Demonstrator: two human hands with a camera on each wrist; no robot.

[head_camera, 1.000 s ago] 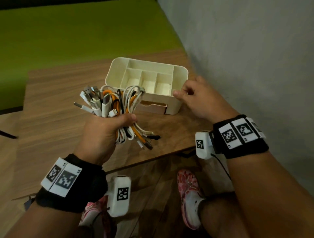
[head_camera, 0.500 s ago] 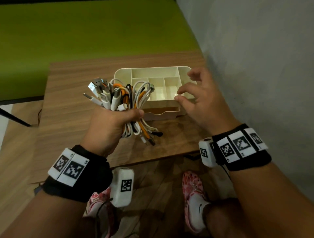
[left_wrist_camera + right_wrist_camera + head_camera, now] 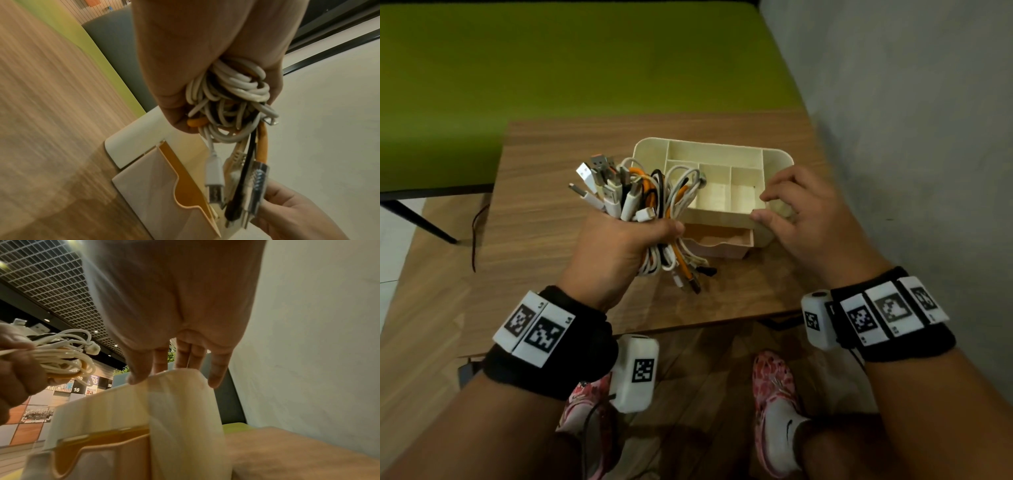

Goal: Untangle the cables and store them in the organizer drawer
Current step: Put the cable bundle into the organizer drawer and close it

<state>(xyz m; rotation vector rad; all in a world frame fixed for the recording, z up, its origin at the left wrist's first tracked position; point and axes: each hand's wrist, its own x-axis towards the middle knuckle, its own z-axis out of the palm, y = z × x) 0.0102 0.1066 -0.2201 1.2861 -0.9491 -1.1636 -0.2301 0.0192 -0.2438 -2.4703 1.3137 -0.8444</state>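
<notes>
The left hand (image 3: 616, 246) was nearest, just in front of the organizer (image 3: 714, 192). Its fingers (image 3: 275, 84) were wrapped tight around a tangled bunch of cables (image 3: 650, 212), white, orange and black. The plug ends stuck up above the fist, and more ends hung down below it, over the desk (image 3: 544, 212).

The organizer was a cream box that sat on the desk. Its drawer (image 3: 717, 240) was at the bottom front, pulled out a little way, and it looked peach inside. The cables were in front of the organizer's left part, up in the air, none of them in the drawer.

The right hand (image 3: 811, 219) was at the organizer's right end. Its fingers (image 3: 139, 369) were spread and a bit bent, and the thumb tip seemed to touch the top rim, though the picture was blurry there. It held nothing.

A green surface (image 3: 585, 58) lay past the organizer.
</notes>
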